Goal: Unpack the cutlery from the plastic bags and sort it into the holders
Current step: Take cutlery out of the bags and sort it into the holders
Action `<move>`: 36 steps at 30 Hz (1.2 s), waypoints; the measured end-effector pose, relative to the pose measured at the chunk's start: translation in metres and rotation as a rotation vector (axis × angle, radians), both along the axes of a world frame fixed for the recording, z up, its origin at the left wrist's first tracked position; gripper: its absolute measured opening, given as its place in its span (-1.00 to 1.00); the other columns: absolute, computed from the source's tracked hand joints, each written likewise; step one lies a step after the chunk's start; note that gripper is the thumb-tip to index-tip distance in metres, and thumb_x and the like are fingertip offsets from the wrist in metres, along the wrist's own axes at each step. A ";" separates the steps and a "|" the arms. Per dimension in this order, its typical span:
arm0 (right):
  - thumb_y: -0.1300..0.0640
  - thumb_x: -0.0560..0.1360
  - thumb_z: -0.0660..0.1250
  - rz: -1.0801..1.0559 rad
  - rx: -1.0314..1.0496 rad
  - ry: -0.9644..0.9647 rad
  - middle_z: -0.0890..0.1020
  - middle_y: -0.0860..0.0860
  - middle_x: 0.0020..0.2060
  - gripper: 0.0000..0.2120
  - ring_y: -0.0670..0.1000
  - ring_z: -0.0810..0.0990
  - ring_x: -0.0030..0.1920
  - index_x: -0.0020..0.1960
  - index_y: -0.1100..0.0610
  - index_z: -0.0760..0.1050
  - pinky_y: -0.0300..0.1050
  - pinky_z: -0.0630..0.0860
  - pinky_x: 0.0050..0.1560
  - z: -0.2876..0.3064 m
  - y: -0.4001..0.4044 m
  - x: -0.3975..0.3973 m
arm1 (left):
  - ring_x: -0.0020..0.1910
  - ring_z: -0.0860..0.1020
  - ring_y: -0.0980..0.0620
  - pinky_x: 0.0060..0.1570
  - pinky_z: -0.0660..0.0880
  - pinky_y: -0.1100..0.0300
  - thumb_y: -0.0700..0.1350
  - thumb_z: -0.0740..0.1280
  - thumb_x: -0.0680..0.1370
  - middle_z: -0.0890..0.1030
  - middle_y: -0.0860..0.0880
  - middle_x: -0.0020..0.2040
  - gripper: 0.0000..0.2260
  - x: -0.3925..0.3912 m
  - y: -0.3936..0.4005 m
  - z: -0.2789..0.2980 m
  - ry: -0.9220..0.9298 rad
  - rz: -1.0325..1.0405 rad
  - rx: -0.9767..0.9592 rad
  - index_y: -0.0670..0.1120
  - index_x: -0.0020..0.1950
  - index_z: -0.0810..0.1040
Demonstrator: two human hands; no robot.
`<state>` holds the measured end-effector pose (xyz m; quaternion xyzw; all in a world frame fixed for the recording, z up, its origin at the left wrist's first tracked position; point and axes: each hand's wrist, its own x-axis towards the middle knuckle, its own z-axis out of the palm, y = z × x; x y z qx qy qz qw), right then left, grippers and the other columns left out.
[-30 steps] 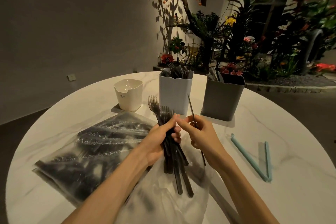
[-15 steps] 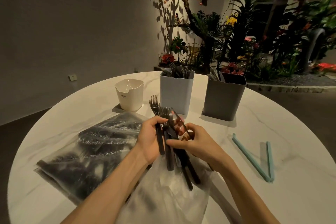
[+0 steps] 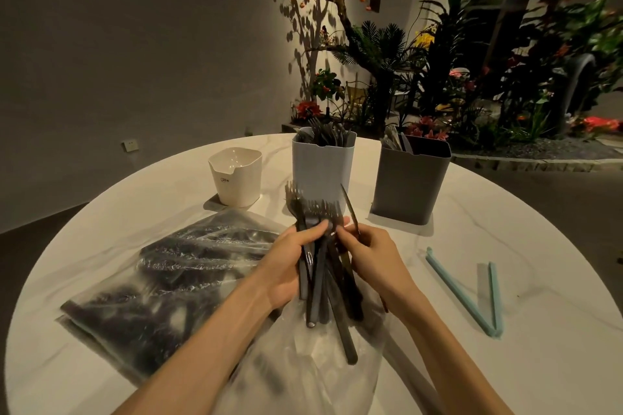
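The left hand (image 3: 286, 266) is wrapped around a bundle of dark forks (image 3: 317, 266), tines up and handles fanning down over an opened clear bag (image 3: 303, 377), probably so that the whole handful stays upright while pieces are picked out one at a time. The right hand (image 3: 367, 253) pinches a thin dark knife (image 3: 349, 209) between fingertips and thumb, its blade slanting up beside the fork tines, seemingly to separate it from the rest. The cutlery looks matte and slim, with straight rounded handles. Beyond the hands stand three holders on the round marble-patterned table (image 3: 539, 364): a small cream cup (image 3: 237, 178) (apparently empty), a pale tall holder (image 3: 323, 168) already bristling with forks, and a grey holder (image 3: 409, 182) with a few pieces showing. To the left lies a crinkled full bag (image 3: 161, 276) of more dark cutlery, not yet unpacked; two light-blue clips (image 3: 472, 293) lie to the right.
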<state>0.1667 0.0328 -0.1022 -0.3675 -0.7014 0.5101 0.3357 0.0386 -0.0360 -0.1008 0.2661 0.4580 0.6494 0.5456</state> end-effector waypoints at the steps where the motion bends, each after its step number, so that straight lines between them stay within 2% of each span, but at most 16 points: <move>1: -0.09 0.65 0.25 0.027 -0.026 0.001 0.67 -0.09 -0.25 -0.73 -0.19 0.61 -0.32 0.00 0.06 0.63 -0.39 0.43 -0.32 0.001 -0.001 0.000 | 0.21 0.64 -0.15 0.22 0.55 -0.06 -0.05 0.27 0.67 0.67 -0.20 0.19 -0.69 0.002 0.000 0.000 -0.018 -0.026 0.001 -0.19 0.29 0.62; 3: -0.19 0.60 0.28 0.097 -0.065 -0.003 0.64 -0.14 -0.31 -0.68 -0.25 0.59 -0.37 0.01 0.04 0.62 -0.40 0.44 -0.35 0.004 -0.005 0.000 | 0.27 0.60 -0.13 0.33 0.46 -0.07 0.06 0.20 0.67 0.66 -0.20 0.22 -0.60 0.004 0.000 -0.002 -0.048 -0.022 0.015 -0.19 0.28 0.63; 6: -0.29 0.41 0.44 0.159 -0.037 -0.018 0.67 -0.23 -0.17 -0.65 -0.25 0.66 -0.17 0.07 -0.12 0.56 -0.39 0.58 -0.19 0.003 -0.009 -0.002 | 0.26 0.59 -0.13 0.32 0.46 -0.05 0.10 0.13 0.66 0.67 -0.22 0.19 -0.51 0.002 0.001 -0.008 -0.053 0.042 0.031 -0.26 0.23 0.62; 8: -0.25 0.37 0.49 0.138 -0.010 -0.034 0.64 -0.26 -0.09 -0.64 -0.18 0.65 -0.07 0.09 -0.17 0.52 -0.41 0.54 -0.19 0.001 -0.008 -0.002 | 0.32 0.56 -0.16 0.42 0.39 -0.10 0.08 0.11 0.66 0.64 -0.24 0.24 -0.52 0.001 0.001 -0.011 -0.072 0.048 0.025 -0.24 0.29 0.60; 10: -0.16 0.46 0.47 0.135 -0.049 -0.022 0.66 -0.19 -0.07 -0.75 -0.13 0.66 -0.06 0.08 -0.15 0.52 -0.41 0.53 -0.23 0.002 -0.007 -0.001 | 0.35 0.54 -0.19 0.45 0.35 -0.12 0.00 0.11 0.67 0.62 -0.26 0.27 -0.57 0.001 0.003 -0.012 -0.137 0.025 0.025 -0.23 0.34 0.57; 12: -0.11 0.54 0.41 0.134 -0.093 0.000 0.70 -0.09 -0.05 -0.81 -0.07 0.70 -0.06 0.10 -0.07 0.55 -0.37 0.56 -0.22 0.003 -0.004 0.001 | 0.33 0.55 -0.21 0.38 0.41 -0.11 -0.11 0.15 0.66 0.62 -0.27 0.26 -0.65 0.003 0.003 -0.010 -0.210 -0.005 0.033 -0.24 0.32 0.57; 14: -0.07 0.57 0.38 0.116 -0.122 0.031 0.72 -0.03 -0.07 -0.79 -0.04 0.72 -0.06 0.13 0.01 0.58 -0.29 0.61 -0.12 0.004 -0.001 0.002 | 0.29 0.58 -0.23 0.31 0.47 -0.12 -0.17 0.18 0.65 0.63 -0.27 0.24 -0.70 0.003 0.001 -0.008 -0.231 -0.040 0.045 -0.23 0.30 0.58; 16: -0.06 0.58 0.37 0.092 -0.148 0.068 0.74 0.00 -0.10 -0.77 -0.03 0.73 -0.08 0.12 0.06 0.60 -0.25 0.62 -0.10 0.005 0.002 0.003 | 0.24 0.62 -0.19 0.24 0.52 -0.13 -0.19 0.20 0.65 0.65 -0.24 0.22 -0.72 0.003 0.000 -0.007 -0.135 -0.043 0.043 -0.18 0.32 0.57; 19: -0.08 0.57 0.37 0.057 -0.175 0.101 0.73 0.00 -0.15 -0.76 -0.07 0.73 -0.11 0.08 0.08 0.60 -0.30 0.56 -0.20 0.007 0.003 0.005 | 0.22 0.64 -0.07 0.13 0.57 -0.04 -0.19 0.21 0.67 0.67 -0.15 0.21 -0.72 0.005 -0.001 -0.004 0.003 -0.044 0.029 -0.09 0.34 0.57; 21: -0.09 0.57 0.38 0.037 -0.182 0.119 0.73 -0.02 -0.17 -0.77 -0.09 0.73 -0.11 0.05 0.07 0.61 -0.32 0.53 -0.21 0.007 0.004 0.006 | 0.19 0.66 -0.02 0.05 0.57 0.02 -0.18 0.21 0.68 0.68 -0.12 0.20 -0.73 0.006 -0.001 -0.003 0.047 -0.048 0.021 -0.07 0.36 0.55; 26: -0.10 0.55 0.40 -0.021 -0.213 0.139 0.71 -0.05 -0.18 -0.78 -0.05 0.68 -0.08 0.00 0.06 0.61 -0.26 0.44 -0.16 0.008 0.006 0.006 | 0.13 0.68 -0.04 0.00 0.56 0.09 -0.19 0.23 0.67 0.71 -0.12 0.12 -0.75 0.006 0.001 -0.004 0.097 0.041 0.001 -0.10 0.33 0.55; 28: -0.08 0.55 0.40 -0.046 -0.232 0.152 0.71 -0.07 -0.21 -0.79 -0.05 0.67 -0.08 0.01 0.07 0.62 -0.24 0.42 -0.16 0.008 0.007 0.006 | 0.03 0.71 -0.01 -0.04 0.57 0.10 -0.22 0.23 0.67 0.73 -0.11 0.02 -0.77 0.006 0.002 -0.002 0.078 0.065 0.013 -0.13 0.30 0.55; 31: -0.05 0.55 0.41 -0.047 -0.250 0.133 0.72 0.01 -0.16 -0.79 0.00 0.67 -0.03 0.03 0.09 0.63 -0.19 0.45 -0.14 0.008 0.011 0.008 | -0.15 0.72 0.05 -0.20 0.60 0.16 -0.27 0.24 0.66 0.72 -0.08 -0.13 -0.80 0.006 0.001 0.001 0.064 0.073 0.012 -0.18 0.26 0.54; 34: -0.04 0.50 0.47 0.004 -0.222 0.035 0.73 -0.01 -0.15 -0.79 -0.02 0.69 -0.06 0.04 0.06 0.61 -0.21 0.52 -0.15 0.008 0.011 0.010 | -0.06 0.72 -0.03 -0.18 0.65 0.17 -0.28 0.24 0.65 0.72 -0.16 -0.01 -0.77 0.006 0.000 0.002 0.066 0.050 0.023 -0.15 0.28 0.56; 36: 0.00 0.50 0.48 -0.001 -0.223 0.037 0.73 -0.02 -0.17 -0.82 -0.04 0.69 -0.08 0.03 0.06 0.61 -0.21 0.53 -0.11 0.009 0.010 0.010 | -0.01 0.71 -0.04 -0.14 0.65 0.15 -0.27 0.24 0.65 0.72 -0.17 0.04 -0.75 0.007 -0.001 0.003 0.077 0.048 0.027 -0.11 0.29 0.56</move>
